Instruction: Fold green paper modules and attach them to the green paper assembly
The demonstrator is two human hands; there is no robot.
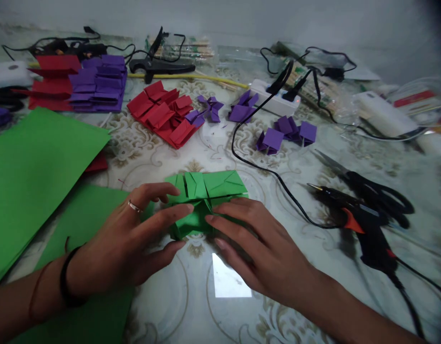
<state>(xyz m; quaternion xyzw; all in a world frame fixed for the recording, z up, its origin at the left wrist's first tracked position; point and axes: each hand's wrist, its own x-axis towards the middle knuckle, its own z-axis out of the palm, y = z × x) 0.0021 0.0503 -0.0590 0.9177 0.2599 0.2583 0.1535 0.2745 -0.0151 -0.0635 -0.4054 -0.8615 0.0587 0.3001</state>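
On the table (163,306), left hand (123,243), right hand (263,253) (both flat), pressing folded green paper (206,186)

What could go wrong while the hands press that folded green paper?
The left hand and right hand press the folded green paper; an uneven push might crease it crooked. The glue gun lies near the right arm, nozzle bare, possibly hot. A black cord loops beside the paper and could snag.

Bare tabletop (192,306) near edge open; glue gun (363,224), scissors (371,188) & cable (263,165) block right, green sheets (37,177) left.
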